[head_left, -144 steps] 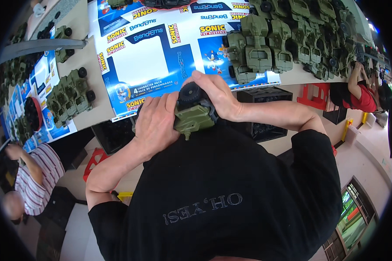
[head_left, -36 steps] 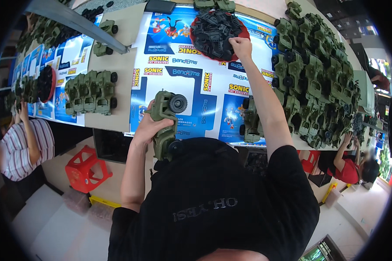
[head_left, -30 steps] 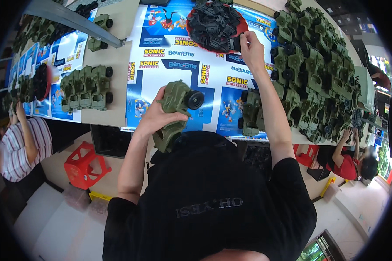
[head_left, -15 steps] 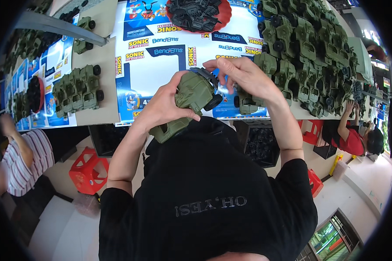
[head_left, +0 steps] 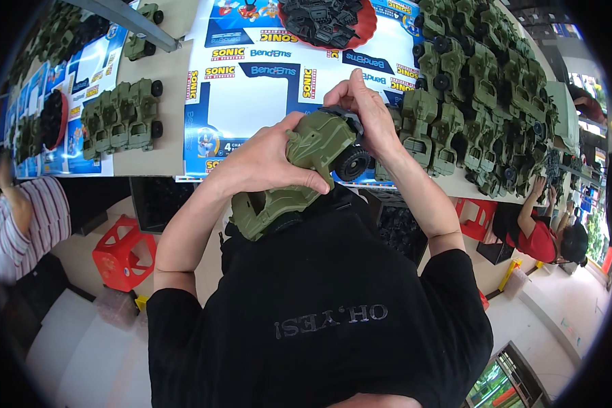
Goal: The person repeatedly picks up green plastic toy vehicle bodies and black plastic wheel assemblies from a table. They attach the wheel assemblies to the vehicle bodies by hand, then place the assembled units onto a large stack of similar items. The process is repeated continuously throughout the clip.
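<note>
An olive-green toy jeep (head_left: pixel 316 141) is held tilted just past the table's near edge, close to my body. My left hand (head_left: pixel 262 162) wraps round its middle, with the thumb along the near side. A black wheel (head_left: pixel 352 164) shows on the jeep's right side. At the jeep's upper right end sits a dark grey plastic part (head_left: pixel 347 117). My right hand (head_left: pixel 375 121) has its fingers closed on that part, against the jeep. The fingertips behind it are partly hidden, and I cannot tell whether the part is fixed on.
Printed blue-and-white sheets (head_left: pixel 251 102) cover the table. A red bowl (head_left: pixel 370 32) of black parts stands at the back. Green jeeps crowd the right (head_left: pixel 479 85), with a smaller group (head_left: pixel 121 121) left. A metal bar (head_left: pixel 126 19) crosses upper left. Co-workers sit on both sides.
Both hands and the jeep have shifted slightly right, and the jeep has turned so its wheel shows more. My right hand has closed in on the dark part at its end.
</note>
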A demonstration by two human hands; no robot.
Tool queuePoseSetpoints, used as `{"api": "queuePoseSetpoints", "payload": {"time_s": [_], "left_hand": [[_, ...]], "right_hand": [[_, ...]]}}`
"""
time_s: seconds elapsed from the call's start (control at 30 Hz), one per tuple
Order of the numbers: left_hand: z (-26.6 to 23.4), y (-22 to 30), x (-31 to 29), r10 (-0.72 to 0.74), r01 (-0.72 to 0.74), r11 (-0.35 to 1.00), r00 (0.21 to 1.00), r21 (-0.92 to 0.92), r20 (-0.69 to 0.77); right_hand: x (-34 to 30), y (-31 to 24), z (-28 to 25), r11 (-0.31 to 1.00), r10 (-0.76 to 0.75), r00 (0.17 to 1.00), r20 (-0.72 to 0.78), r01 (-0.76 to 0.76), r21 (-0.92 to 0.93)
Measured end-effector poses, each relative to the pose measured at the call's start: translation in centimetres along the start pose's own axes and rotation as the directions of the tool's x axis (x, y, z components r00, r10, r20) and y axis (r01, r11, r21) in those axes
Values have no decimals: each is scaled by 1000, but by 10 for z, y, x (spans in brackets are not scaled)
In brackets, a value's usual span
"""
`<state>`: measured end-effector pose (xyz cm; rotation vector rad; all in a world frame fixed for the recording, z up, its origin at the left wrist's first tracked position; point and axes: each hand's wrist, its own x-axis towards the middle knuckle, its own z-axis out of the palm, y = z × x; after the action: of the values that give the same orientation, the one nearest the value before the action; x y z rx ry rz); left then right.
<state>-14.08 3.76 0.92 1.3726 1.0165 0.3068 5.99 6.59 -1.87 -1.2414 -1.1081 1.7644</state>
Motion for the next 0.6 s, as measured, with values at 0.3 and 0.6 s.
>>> {"api": "queuePoseSetpoints", "payload": {"time_s": [0.3,0.6], "left_hand": [[-3,2,-2,-33,34,998,999,45,-17],[-10,4,-5,-102,100,991,995,87,18]], "right_hand": [[6,10,3,959,169,985,-28,-158,234],[13,18,11,960,167,984,58,-175,218]]}}
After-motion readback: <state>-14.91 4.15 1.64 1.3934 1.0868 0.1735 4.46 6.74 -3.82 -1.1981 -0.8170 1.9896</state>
